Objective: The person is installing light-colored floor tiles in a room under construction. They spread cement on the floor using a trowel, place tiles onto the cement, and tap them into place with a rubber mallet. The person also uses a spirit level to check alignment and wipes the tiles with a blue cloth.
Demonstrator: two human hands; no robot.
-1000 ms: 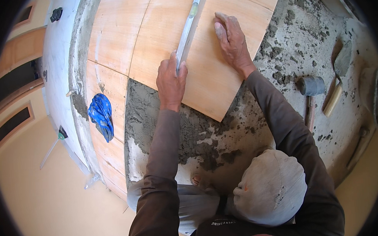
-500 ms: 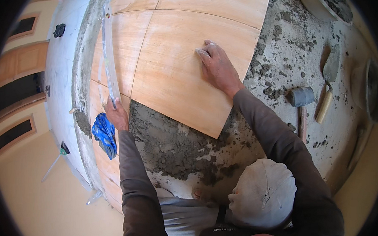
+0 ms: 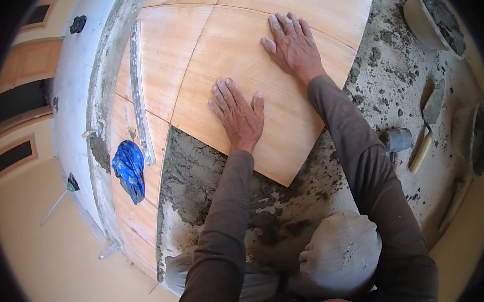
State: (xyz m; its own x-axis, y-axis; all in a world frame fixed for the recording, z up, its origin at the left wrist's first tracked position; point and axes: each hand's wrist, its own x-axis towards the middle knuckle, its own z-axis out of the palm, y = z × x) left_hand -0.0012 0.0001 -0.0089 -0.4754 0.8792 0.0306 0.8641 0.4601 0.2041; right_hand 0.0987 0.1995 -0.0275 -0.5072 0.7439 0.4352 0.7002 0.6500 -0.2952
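Both palms rest on a large wood-pattern floor tile (image 3: 201,106) whose near corner overhangs grey mortar. My left hand (image 3: 239,112) lies flat near its left front edge, fingers spread. Farther off, my right hand (image 3: 294,45) is pressed down near the far edge, its fingers stretched out and dusty. To the left, a long metal straightedge or level (image 3: 139,96) lies on the neighbouring tiles, touched by neither hand. A crumpled blue cloth (image 3: 128,167) sits beside its near end. Wet mortar (image 3: 191,167) spreads in front of the tile.
On the right stand a basin of mortar (image 3: 429,18) and another bucket-like container (image 3: 474,139). A trowel (image 3: 432,111) with a wooden handle and a rubber mallet (image 3: 397,140) lie on the mortar-spattered floor. Below, my knee (image 3: 342,244) is close by.
My left hand has let go of the straightedge and moved right onto the tile. My right hand has gone from curled fingers to a flat palm, farther away.
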